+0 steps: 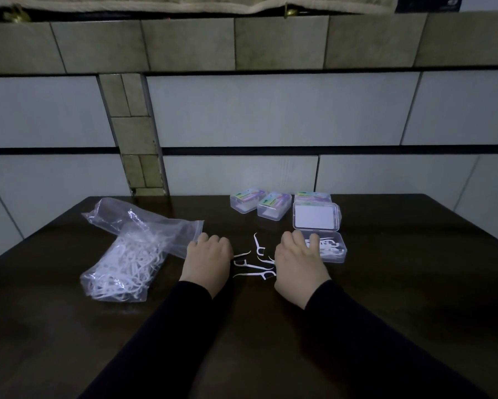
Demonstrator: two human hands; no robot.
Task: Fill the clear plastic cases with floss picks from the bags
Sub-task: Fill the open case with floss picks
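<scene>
An open clear plastic case (pixel 332 251) lies at the right with white floss picks inside, its lid (pixel 316 216) folded back. My right hand (pixel 298 260) rests over its left edge, fingers curled down onto the picks; what they hold is hidden. Several loose floss picks (pixel 256 262) lie on the table between my hands. My left hand (pixel 207 254) rests palm down, fingertips at the mouth of an empty clear bag (pixel 144 223). A second bag (pixel 124 269) full of picks lies at the left.
Three closed cases with colourful labels (pixel 246 200) (pixel 273 205) (pixel 312 196) stand at the table's back edge. The dark wooden table (pixel 414 283) ends at a tiled wall (pixel 271 110) behind.
</scene>
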